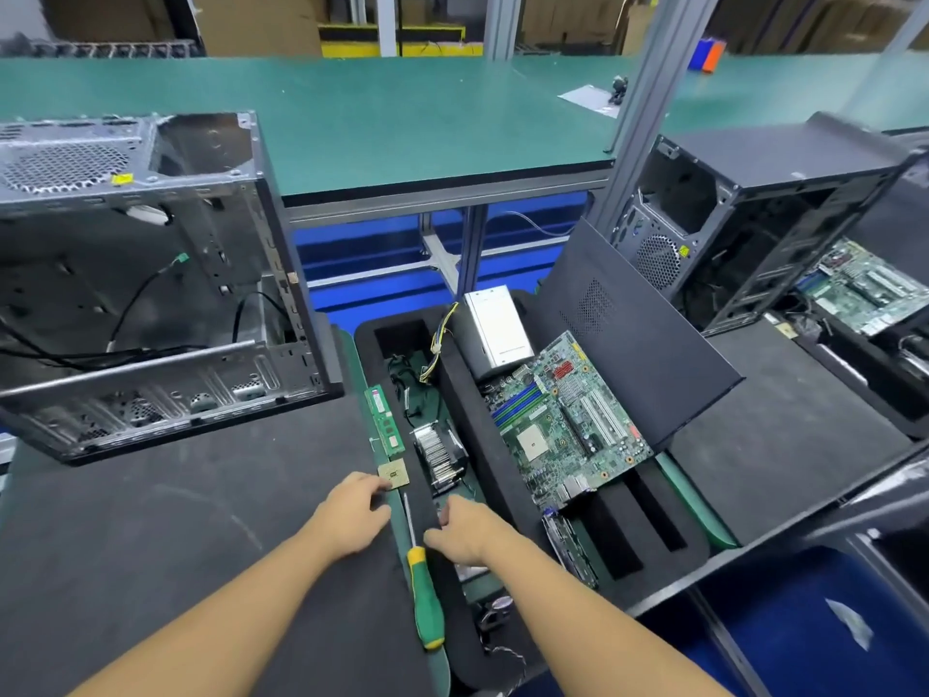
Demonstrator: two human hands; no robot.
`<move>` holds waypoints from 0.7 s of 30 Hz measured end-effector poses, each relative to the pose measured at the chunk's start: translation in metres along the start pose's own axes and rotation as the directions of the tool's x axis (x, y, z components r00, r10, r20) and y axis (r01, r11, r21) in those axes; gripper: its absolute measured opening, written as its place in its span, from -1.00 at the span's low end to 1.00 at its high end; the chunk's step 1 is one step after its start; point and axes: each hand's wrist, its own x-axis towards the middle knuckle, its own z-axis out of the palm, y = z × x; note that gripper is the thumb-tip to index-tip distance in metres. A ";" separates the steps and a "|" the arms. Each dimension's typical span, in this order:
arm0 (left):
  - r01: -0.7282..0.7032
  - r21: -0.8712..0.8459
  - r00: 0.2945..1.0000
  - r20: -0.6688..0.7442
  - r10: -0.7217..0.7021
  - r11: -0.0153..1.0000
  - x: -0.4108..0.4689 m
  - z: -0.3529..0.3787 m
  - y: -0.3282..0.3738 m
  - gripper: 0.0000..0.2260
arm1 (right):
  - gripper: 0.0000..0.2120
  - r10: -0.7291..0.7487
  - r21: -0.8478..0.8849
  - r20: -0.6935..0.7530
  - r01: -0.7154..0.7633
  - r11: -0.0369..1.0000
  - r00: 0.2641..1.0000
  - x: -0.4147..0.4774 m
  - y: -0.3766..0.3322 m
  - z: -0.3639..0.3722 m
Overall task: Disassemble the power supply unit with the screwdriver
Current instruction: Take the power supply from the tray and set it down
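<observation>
left hand [352, 515]: fingertips on the near corner of the CPU chip [393, 474]; can't tell if it's pinching or just touching. Looks like parking the chip on the tray edge.
right hand [462, 533]: loosely curled, knuckles up, resting on the foam tray [482, 460]; nothing held that I can see. Thumb sits just beside the screwdriver.
screwdriver [425, 596]: lying free along the tray's left edge, green-and-yellow handle toward the person, shaft pointing away. Probably laid there for a quick grab.
power supply unit [495, 329]: far end of the tray, well apart from both hands, leaning in its slot. Silver-grey metal box with a white label on the side and a yellow-black cable bundle [442, 339] trailing to its left. Casing looks closed, so likely not opened yet.
motherboard [568, 420]: tilted in the tray, just in front of the unit.
RAM stick [384, 420]: flat on the tray edge, beyond the chip.
heatsink [440, 455]: in a tray slot.
stripped case [125, 274]: on the tabletop [176, 520], left, out of the way.
</observation>
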 end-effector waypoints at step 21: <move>0.031 -0.848 0.982 -0.072 -0.173 0.529 0.106 -0.064 0.107 -0.45 | 0.05 0.131 0.248 -0.594 0.025 0.968 0.794 0.098 -0.017 -0.175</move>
